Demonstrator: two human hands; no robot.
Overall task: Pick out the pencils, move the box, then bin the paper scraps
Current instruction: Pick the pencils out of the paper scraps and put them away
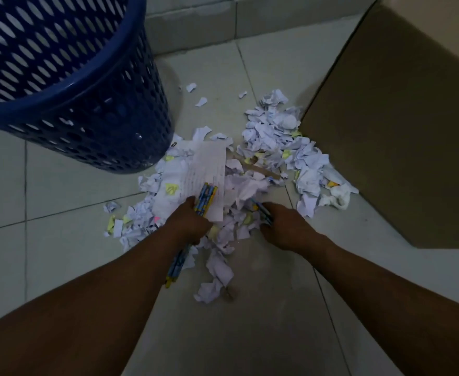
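A heap of torn white and yellow paper scraps (271, 147) lies on the tiled floor between a blue perforated bin (87, 109) on the left and a brown cardboard box (399, 126) on the right. My left hand (189, 221) grips a bundle of blue-and-yellow pencils (206, 198); their tips stick out above the fist and their ends below the wrist. My right hand (279, 226) pinches another blue pencil (262, 210) at the heap's near edge. A larger written sheet (209, 169) lies under the pencil bundle.
A wooden stick-like piece (260, 169) lies among the scraps in the middle. A few loose scraps (201, 101) lie farther back near the wall. Bare floor tiles (250, 335) stretch between my forearms towards me.
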